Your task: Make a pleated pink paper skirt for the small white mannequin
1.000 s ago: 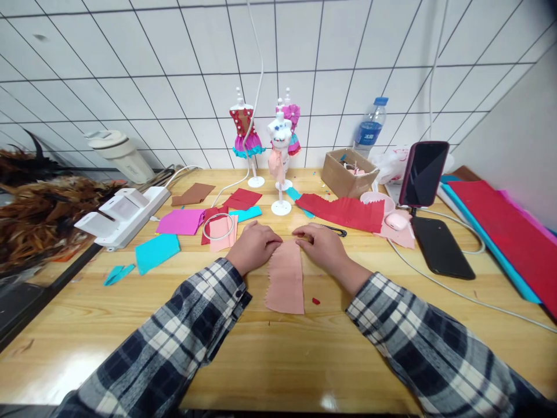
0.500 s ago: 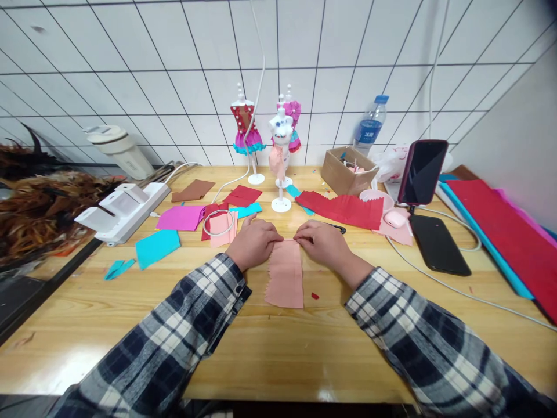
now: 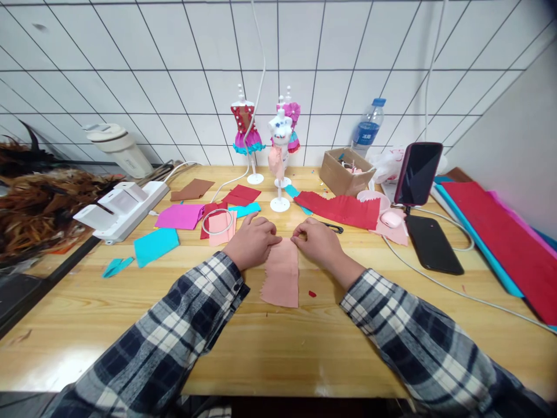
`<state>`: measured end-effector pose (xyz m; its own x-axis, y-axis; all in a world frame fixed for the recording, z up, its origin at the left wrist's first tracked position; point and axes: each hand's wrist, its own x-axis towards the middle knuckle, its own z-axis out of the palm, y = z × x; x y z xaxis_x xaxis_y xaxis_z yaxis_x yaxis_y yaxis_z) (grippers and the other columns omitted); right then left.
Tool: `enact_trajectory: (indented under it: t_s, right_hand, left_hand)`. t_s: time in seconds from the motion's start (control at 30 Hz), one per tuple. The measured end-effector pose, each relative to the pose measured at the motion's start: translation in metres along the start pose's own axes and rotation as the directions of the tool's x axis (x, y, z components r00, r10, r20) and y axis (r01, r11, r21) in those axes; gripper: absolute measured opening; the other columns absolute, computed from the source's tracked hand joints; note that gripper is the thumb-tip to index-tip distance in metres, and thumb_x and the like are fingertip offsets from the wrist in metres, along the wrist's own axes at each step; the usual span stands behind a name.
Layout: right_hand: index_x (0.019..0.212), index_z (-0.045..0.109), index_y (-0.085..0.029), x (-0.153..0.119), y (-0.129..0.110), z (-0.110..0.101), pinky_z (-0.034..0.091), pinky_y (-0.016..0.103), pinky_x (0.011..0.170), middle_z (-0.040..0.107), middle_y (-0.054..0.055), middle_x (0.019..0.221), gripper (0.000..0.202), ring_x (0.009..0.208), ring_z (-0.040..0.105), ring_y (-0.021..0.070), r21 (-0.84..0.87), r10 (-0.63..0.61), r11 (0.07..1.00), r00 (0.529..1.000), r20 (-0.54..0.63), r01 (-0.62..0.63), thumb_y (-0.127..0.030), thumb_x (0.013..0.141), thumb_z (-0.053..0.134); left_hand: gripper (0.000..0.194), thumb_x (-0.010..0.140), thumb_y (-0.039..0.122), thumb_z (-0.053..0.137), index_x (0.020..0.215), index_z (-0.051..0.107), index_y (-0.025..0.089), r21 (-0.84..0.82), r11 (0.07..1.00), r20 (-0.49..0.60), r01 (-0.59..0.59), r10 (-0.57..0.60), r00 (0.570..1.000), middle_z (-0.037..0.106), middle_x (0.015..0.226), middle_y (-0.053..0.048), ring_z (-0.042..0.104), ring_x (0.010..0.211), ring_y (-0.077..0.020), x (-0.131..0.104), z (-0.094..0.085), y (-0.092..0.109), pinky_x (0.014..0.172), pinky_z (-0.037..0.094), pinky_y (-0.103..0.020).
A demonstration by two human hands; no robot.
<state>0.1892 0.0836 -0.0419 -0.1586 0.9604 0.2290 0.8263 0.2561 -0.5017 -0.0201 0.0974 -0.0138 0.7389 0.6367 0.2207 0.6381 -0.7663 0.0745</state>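
Pink cloth strip under both our hands, centre table!

Here we are, the strip flat on the wooden table, its far end between our hands, its jagged edge to the left. Our left hand has its fingers bunched low, tips on the far left corner. Our right hand matches it at the far right corner, thumb and fingers nearly together; whether either pinches the cloth, we cannot tell.

And it's crowded out there! Straight beyond our hands, the front dress form blocks the middle, two more behind it. A black tool lies just beyond our right hand, the long red cloth past that. On our left, a cable loop lies over the pale pink piece, near our knuckles. Close by the strip's right edge, one little red scrap!
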Motion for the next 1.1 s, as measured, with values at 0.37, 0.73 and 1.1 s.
enact_trajectory:
  t_s: [0.37, 0.73, 1.1]
  right_hand:
    - [0.098, 0.066, -0.021, 0.002, 0.015, -0.045, 0.045, 0.042, 0.090, 0.066, 0.013, 0.116, 0.026, 0.108, 0.058, 0.0268, 0.064, 0.026, 0.998, 0.768, -0.640, 0.020, -0.035, 0.100, 0.044]
    - [0.086, 0.074, -0.024, -0.008, 0.018, -0.026, 0.044, 0.038, 0.091, 0.064, 0.009, 0.117, 0.017, 0.105, 0.056, 0.0242, -0.142, -0.474, 0.876, 0.877, -0.080, 0.460, -0.031, 0.093, 0.061]
    - [0.081, 0.073, -0.023, -0.013, 0.019, -0.022, 0.044, 0.033, 0.085, 0.070, 0.003, 0.097, 0.008, 0.093, 0.059, 0.0195, 0.003, -0.451, 0.893, 0.892, 0.026, 0.451, -0.025, 0.088, 0.068]
  left_hand:
    - [0.032, 0.094, 0.036, 0.050, 0.120, 0.059, 0.020, -0.579, 0.739, -0.389, 0.345, -0.622, 0.680, 0.065, 0.094, -0.004, 0.060, 0.085, -0.0178, -0.006, 0.008, -0.020, 0.080, 0.050, -0.031]
    - [0.025, 0.085, 0.051, 0.065, 0.089, 0.069, 0.026, -0.043, 0.997, -0.401, -0.059, 0.037, 0.915, 0.071, 0.097, -0.004, 0.060, 0.098, -0.0241, -0.019, -0.013, 0.002, 0.094, 0.041, -0.041]
    - [0.023, 0.095, 0.032, 0.052, 0.094, 0.073, 0.023, 0.134, 0.989, -0.043, -0.065, 0.072, 0.996, 0.074, 0.087, -0.005, 0.062, 0.089, -0.0237, 0.000, 0.004, 0.022, 0.090, 0.035, -0.046]
